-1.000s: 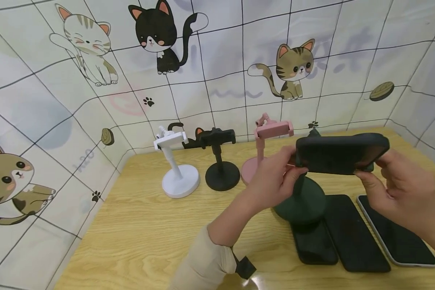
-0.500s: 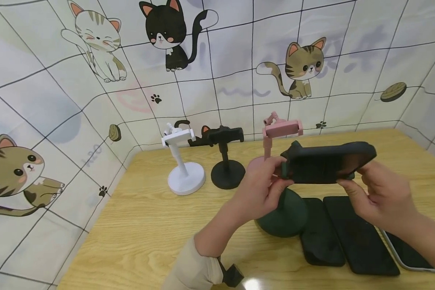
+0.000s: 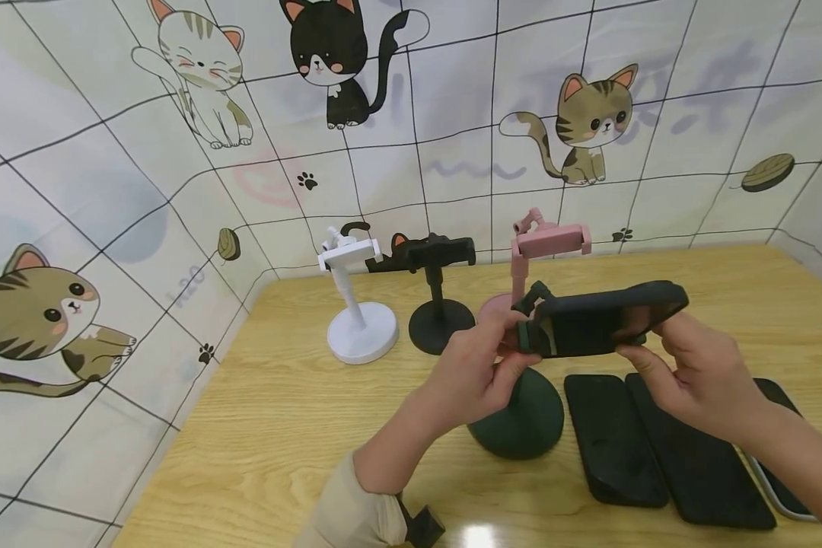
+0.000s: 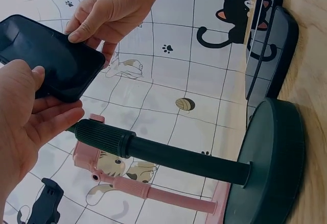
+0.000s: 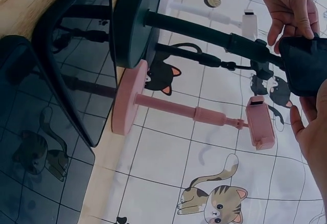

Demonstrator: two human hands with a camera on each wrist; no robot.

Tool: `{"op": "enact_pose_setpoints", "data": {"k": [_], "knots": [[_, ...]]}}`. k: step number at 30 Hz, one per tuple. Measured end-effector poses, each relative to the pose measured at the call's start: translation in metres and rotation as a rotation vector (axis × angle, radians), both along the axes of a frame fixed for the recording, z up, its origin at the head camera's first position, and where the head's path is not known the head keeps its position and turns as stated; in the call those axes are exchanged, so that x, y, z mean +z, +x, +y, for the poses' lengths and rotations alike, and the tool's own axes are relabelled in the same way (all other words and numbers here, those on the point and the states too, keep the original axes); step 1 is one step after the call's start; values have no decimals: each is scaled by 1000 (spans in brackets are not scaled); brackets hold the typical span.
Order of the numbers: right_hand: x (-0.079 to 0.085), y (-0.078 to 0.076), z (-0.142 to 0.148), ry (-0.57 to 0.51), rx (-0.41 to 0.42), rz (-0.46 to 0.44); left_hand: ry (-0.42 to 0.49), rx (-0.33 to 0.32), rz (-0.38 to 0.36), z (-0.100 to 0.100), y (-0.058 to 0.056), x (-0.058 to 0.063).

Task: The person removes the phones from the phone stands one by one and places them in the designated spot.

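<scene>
A dark smartphone (image 3: 582, 323) is held sideways above the table at the head of a dark green phone stand (image 3: 518, 422). My left hand (image 3: 467, 373) grips the left end, its thumb below and fingers at the green clamp. At the opposite end my right hand (image 3: 702, 373) pinches the phone between thumb and fingers. The left wrist view shows the phone (image 4: 51, 55) between both hands, above the stand's ribbed post (image 4: 179, 155). Much of the clamp is hidden behind the phone. In the right wrist view, the green post (image 5: 199, 32) runs up to the phone.
White (image 3: 363, 335), black (image 3: 441, 327) and pink (image 3: 551, 242) phone stands line the back of the wooden table (image 3: 260, 426). Right of the green base lie a black phone (image 3: 613, 441), a larger black one (image 3: 719, 479) and a silver-edged one (image 3: 781, 396). A cat-print backdrop (image 3: 452, 99) rises behind.
Both hands have shifted left and a little lower with the phone and green stand. The green base now stands apart from the nearest flat phone. The head view has turned slightly left.
</scene>
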State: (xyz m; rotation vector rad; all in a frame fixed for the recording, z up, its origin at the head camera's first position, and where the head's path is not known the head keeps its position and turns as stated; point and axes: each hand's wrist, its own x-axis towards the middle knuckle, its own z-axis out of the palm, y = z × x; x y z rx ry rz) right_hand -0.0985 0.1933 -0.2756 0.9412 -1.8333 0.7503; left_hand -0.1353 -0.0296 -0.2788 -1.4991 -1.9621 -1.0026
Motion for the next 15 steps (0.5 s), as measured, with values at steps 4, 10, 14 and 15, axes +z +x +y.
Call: {"op": "enact_pose_setpoints", "data": {"k": [4, 10, 14, 15], "knots": [[-3, 0, 3, 35, -32, -30, 15, -32, -1, 0, 0, -1], [-9, 0, 4, 34, -49, -50, 32, -98, -44, -2, -4, 1], [-9, 1, 2, 24, -70, -53, 6, -153, -110, -5, -10, 6], [-8, 2, 1, 21, -73, -56, 4, -168, -124, -6, -12, 7]]}}
